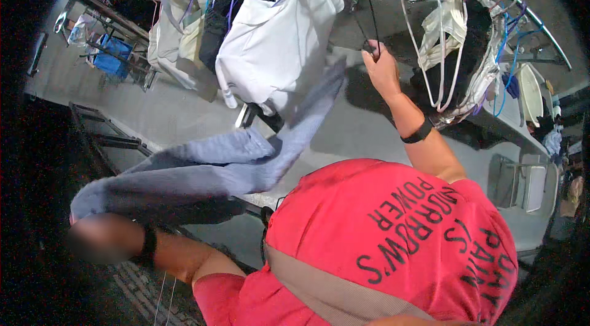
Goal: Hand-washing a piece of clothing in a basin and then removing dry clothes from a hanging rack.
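My left hand (106, 238), partly blurred, is at the lower left and holds one end of a pair of blue-grey trousers (184, 178). The trousers stretch to the right, bend, and run up past the hanging white shirt (272, 49). At the upper centre right, my right hand (385, 67) is raised with its fingers closed around a thin black cord (372, 7) that runs upward. White hangers (440, 67) and a small cream garment (445, 26) hang to the right of that hand.
Metal rails (521, 7) carry garments on coloured hangers at the top left and right. A folded dark metal frame (110, 137) stands at the left, near a blue item (112, 56). A pale basin (531, 93) and a white chair (535, 187) are at the right.
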The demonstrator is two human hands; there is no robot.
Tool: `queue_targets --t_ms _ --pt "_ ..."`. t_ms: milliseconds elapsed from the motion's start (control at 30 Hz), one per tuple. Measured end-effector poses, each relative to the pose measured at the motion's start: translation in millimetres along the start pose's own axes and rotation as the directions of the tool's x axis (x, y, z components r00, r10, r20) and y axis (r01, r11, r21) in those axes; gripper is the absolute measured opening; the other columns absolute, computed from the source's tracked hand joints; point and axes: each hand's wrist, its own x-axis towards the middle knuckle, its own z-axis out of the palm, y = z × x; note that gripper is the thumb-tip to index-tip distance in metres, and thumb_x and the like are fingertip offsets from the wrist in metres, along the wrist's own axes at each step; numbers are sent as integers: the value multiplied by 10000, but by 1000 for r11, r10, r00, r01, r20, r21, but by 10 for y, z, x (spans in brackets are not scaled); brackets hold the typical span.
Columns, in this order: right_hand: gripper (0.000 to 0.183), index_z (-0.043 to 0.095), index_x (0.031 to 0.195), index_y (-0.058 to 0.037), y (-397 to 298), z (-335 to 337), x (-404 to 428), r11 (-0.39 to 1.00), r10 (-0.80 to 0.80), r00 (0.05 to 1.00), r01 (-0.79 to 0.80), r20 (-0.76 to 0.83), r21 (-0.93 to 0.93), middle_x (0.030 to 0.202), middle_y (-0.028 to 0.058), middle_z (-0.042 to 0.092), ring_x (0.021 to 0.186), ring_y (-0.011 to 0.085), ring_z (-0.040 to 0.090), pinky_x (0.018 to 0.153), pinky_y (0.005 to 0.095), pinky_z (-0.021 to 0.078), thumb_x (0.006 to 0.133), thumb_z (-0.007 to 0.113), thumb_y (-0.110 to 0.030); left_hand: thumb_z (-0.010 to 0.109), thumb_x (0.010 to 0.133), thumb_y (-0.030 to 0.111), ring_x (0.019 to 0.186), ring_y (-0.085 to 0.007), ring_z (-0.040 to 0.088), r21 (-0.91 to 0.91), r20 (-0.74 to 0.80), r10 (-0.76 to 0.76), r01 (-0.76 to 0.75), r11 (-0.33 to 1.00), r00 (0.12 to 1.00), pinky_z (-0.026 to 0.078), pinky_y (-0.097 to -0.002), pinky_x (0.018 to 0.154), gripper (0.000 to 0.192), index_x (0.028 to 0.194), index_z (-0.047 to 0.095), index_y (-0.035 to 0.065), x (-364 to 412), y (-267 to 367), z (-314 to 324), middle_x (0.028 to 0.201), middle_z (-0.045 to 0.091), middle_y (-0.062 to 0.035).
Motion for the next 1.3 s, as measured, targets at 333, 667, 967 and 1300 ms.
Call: queue_targets --t_ms 333,667,967,1300 --pt "639 386 1253 -11 -428 -338 -432 765 -644 710 585 -286 -270 1277 181 382 1176 337 371 1005 399 281 682 659 -99 648 810 194 528 -30 352 -224 892 -128 670 708 434 279 -215 458 370 1126 562 22 -963 1064 1679 591 407 75" --pt "356 558 1026 -63 -1075 -197 -538 729 -684 720 678 -113 -94 1125 143 502 1089 339 436 949 420 333 676 622 -80 633 814 219 595 -84 427 -305 755 -59 431 849 653 392 -255 568 258 901 596 -20 -1246 1253 2236 608 525 -30" --pt "326 538 1015 -25 -1350 19 -402 661 -749 660 736 61 148 1105 174 523 965 348 531 834 382 439 710 618 -106 543 820 150 689 -382 576 -506 788 276 323 800 550 463 -410 584 130 792 558 24 -1874 1764 2047 696 584 -194" --pt "407 523 1062 -27 -1282 448 82 780 -616 783 621 79 -72 942 146 564 798 296 553 712 363 459 731 666 -215 532 805 143 698 -391 577 -491 846 383 260 831 372 460 -453 603 110 823 565 39 -2345 1884 2164 719 590 -212"
